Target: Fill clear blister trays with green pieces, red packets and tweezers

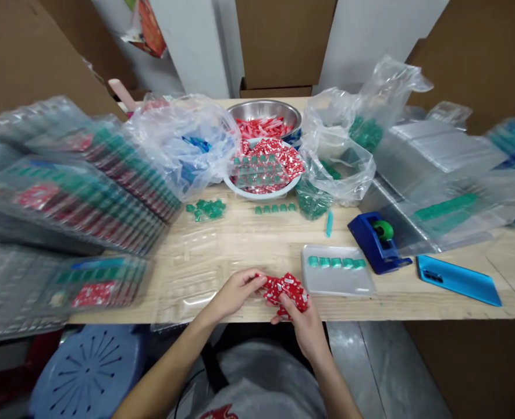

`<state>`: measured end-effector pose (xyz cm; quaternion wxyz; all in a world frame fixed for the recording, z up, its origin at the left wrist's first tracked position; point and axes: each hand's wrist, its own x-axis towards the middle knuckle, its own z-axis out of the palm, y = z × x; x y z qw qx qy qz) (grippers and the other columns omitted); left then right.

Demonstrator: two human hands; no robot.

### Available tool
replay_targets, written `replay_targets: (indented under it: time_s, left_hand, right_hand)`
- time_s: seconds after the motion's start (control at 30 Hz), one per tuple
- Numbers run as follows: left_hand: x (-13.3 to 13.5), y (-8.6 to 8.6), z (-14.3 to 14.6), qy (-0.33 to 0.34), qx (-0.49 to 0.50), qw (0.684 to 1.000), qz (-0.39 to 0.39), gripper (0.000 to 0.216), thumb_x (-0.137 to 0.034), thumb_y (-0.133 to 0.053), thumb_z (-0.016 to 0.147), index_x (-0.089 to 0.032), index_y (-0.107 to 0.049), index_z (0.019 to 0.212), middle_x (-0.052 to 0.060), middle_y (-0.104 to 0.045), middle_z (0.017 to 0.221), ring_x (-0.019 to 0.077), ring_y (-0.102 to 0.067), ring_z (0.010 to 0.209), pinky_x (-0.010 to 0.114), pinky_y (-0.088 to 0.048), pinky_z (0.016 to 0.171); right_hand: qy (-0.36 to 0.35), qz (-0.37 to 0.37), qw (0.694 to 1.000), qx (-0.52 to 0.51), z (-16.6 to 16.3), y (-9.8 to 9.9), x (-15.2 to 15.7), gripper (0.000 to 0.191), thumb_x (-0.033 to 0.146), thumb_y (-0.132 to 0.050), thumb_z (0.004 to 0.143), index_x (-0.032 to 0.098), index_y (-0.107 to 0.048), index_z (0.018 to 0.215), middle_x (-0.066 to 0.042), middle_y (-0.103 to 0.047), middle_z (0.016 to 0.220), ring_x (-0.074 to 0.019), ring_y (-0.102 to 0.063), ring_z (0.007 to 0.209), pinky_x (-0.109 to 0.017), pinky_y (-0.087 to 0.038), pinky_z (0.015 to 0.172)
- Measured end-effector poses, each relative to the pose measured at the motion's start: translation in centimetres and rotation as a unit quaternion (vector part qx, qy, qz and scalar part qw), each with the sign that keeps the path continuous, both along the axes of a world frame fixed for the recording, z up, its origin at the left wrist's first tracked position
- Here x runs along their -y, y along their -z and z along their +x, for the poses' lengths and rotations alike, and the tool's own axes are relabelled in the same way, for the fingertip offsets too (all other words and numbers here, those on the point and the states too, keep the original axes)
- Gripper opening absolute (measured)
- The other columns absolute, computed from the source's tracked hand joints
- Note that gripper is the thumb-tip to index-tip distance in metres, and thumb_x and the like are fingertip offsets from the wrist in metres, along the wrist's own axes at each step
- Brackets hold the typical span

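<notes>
My right hand (303,323) is closed around a bunch of small red packets with white markings (288,289), just above the table's front edge. My left hand (242,291) pinches a red packet at the left side of that bunch, thumb against fingertips. Right of my hands lies a shallow clear tray (340,283) with a row of green plastic pieces (336,262) along its back. Left of them, clear blister trays (187,279) rest on the wood, hard to make out.
Filled blister packs (95,285) stack high at left. Behind are a bowl of red packets (263,190), a steel bowl (298,119) and plastic bags (187,139). Loose green pieces (207,209) lie mid-table. A tape dispenser (373,244) and blue phone (458,280) sit right.
</notes>
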<state>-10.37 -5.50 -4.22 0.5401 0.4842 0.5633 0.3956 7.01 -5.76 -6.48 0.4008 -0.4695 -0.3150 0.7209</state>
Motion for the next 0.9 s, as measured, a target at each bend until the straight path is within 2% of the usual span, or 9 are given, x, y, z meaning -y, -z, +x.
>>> replay_targets:
  time_s: [0.1, 0.23, 0.37, 0.47, 0.57, 0.63, 0.73, 0.8, 0.9]
  left_hand:
    - [-1.0, 0.6, -1.1, -0.051, -0.034, 0.998, 0.015, 0.028, -0.042, -0.059, 0.081, -0.017, -0.067, 0.089, 0.005, -0.071, 0.083, 0.018, -0.065, 0.077, 0.031, -0.052, 0.074]
    - [-5.2, 1.5, -2.8, -0.117, -0.098, 0.987, 0.04, 0.019, -0.034, -0.056, 0.082, -0.018, -0.063, 0.09, 0.005, -0.071, 0.089, 0.0187, -0.065, 0.084, 0.032, -0.051, 0.08]
    - [-9.3, 2.2, -2.7, -0.127, -0.174, 0.975, 0.06, 0.003, -0.021, -0.061, 0.079, -0.02, -0.064, 0.079, 0.005, -0.068, 0.082, 0.0231, -0.062, 0.09, 0.038, -0.047, 0.09]
    - [-10.0, 2.1, -1.8, -0.127, -0.219, 0.964, 0.082, 0.007, -0.014, -0.065, 0.075, -0.021, -0.065, 0.073, 0.009, -0.066, 0.091, 0.0297, -0.055, 0.109, 0.046, -0.037, 0.103]
    - [-8.4, 1.5, -1.0, -0.117, -0.227, 0.963, 0.09, 0.011, -0.017, -0.059, 0.081, -0.02, -0.068, 0.085, 0.012, -0.062, 0.111, 0.0315, -0.046, 0.122, 0.048, -0.032, 0.108]
    - [-6.2, 0.8, -0.6, -0.071, -0.201, 0.974, 0.075, 0.016, -0.024, -0.055, 0.086, -0.02, -0.069, 0.092, 0.011, -0.065, 0.11, 0.0284, -0.054, 0.114, 0.044, -0.04, 0.102]
    - [-2.3, -0.4, 0.1, 0.036, -0.134, 0.99, 0.035, 0.023, -0.037, -0.056, 0.087, -0.02, -0.071, 0.09, 0.006, -0.071, 0.095, 0.0218, -0.065, 0.09, 0.034, -0.052, 0.085]
    - [0.0, -1.1, 0.6, 0.08, -0.077, 0.994, 0.016, 0.023, -0.039, -0.06, 0.084, -0.021, -0.071, 0.094, 0.005, -0.073, 0.095, 0.0199, -0.068, 0.088, 0.031, -0.053, 0.082]
    - [1.9, -1.2, 1.3, 0.049, -0.019, 0.998, 0.019, 0.021, -0.038, -0.066, 0.081, -0.022, -0.071, 0.094, 0.007, -0.071, 0.108, 0.0209, -0.066, 0.103, 0.032, -0.051, 0.092]
  right_hand:
    - [0.036, 0.02, 0.999, -0.001, 0.1, 0.1, 0.2, 0.044, 0.047, -0.08, 0.068, 0.015, -0.07, 0.097, -0.008, -0.076, 0.084, -0.022, -0.071, 0.068, -0.028, -0.058, 0.046]
    - [0.058, 0.02, 0.998, -0.003, 0.7, 0.0, 0.3, 0.036, 0.046, -0.08, 0.068, 0.015, -0.071, 0.084, -0.008, -0.076, 0.079, -0.0224, -0.071, 0.067, -0.028, -0.057, 0.047]
    - [0.057, 0.014, 0.998, -0.002, 1.4, 0.1, 1.2, 0.037, 0.045, -0.082, 0.067, 0.015, -0.071, 0.085, -0.008, -0.075, 0.075, -0.0216, -0.071, 0.063, -0.028, -0.056, 0.044]
    - [0.053, 0.012, 0.998, -0.006, 1.6, 0.2, 1.7, 0.037, 0.046, -0.081, 0.068, 0.014, -0.07, 0.082, -0.008, -0.075, 0.073, -0.0191, -0.069, 0.058, -0.026, -0.056, 0.044]
    - [0.043, 0.009, 0.999, -0.014, 1.5, -0.1, 1.7, 0.037, 0.047, -0.08, 0.068, 0.014, -0.069, 0.08, -0.007, -0.074, 0.072, -0.0183, -0.069, 0.057, -0.025, -0.055, 0.043]
    - [0.028, 0.005, 0.999, -0.019, 1.2, -0.6, 1.5, 0.037, 0.047, -0.079, 0.068, 0.014, -0.068, 0.079, -0.007, -0.074, 0.071, -0.0192, -0.069, 0.058, -0.025, -0.055, 0.043]
    - [0.013, 0.005, 1.0, -0.026, 0.7, -1.2, 1.2, 0.038, 0.046, -0.079, 0.068, 0.017, -0.068, 0.089, -0.005, -0.074, 0.077, -0.0198, -0.07, 0.062, -0.027, -0.057, 0.044]
    - [0.013, 0.01, 0.999, -0.028, 0.4, -1.4, 1.0, 0.038, 0.047, -0.078, 0.069, 0.019, -0.067, 0.093, -0.003, -0.074, 0.081, -0.0176, -0.068, 0.062, -0.027, -0.057, 0.045]
    - [0.005, 0.016, 0.999, -0.029, 0.3, -0.9, 1.1, 0.035, 0.048, -0.076, 0.071, 0.018, -0.069, 0.086, -0.002, -0.072, 0.081, -0.0136, -0.064, 0.058, -0.027, -0.059, 0.048]
